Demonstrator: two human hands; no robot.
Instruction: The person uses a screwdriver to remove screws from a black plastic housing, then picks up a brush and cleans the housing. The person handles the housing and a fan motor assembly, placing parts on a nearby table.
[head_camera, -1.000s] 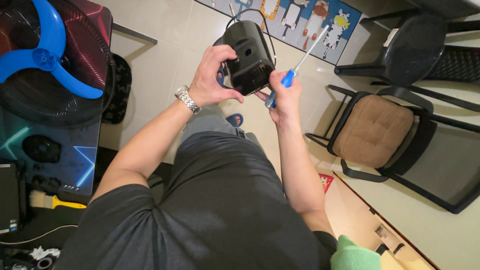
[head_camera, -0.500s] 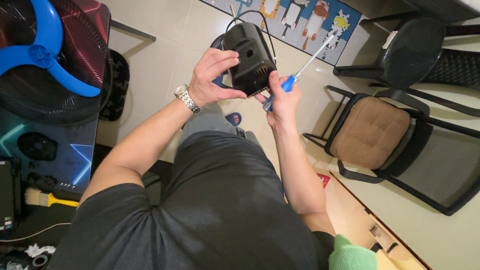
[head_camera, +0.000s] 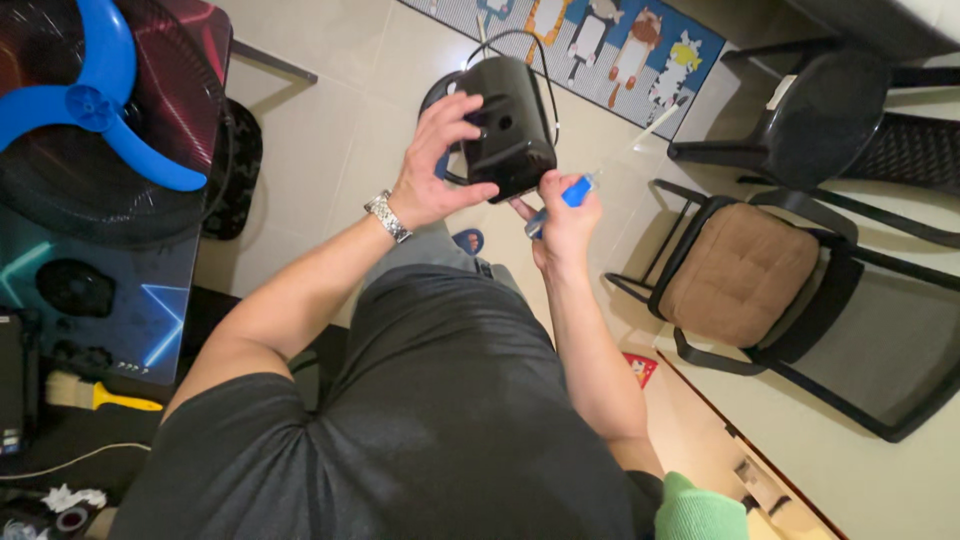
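Head view is showing the left hand gripping the black fan motor housing while the right hand is pinching a blue-handled screwdriver, housing not yet opened.

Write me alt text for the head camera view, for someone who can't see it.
Seen from above, a person's left hand grips a black plastic housing while the right hand holds a blue-handled screwdriver beside it. A blue fan blade lies on the table at left.

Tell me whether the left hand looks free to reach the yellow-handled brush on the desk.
Probably not as things stand: the left hand grips the glossy black plastic housing held up in front, while the right hand holds a blue-handled screwdriver. The yellow-handled brush lies unobstructed, well off to the left.
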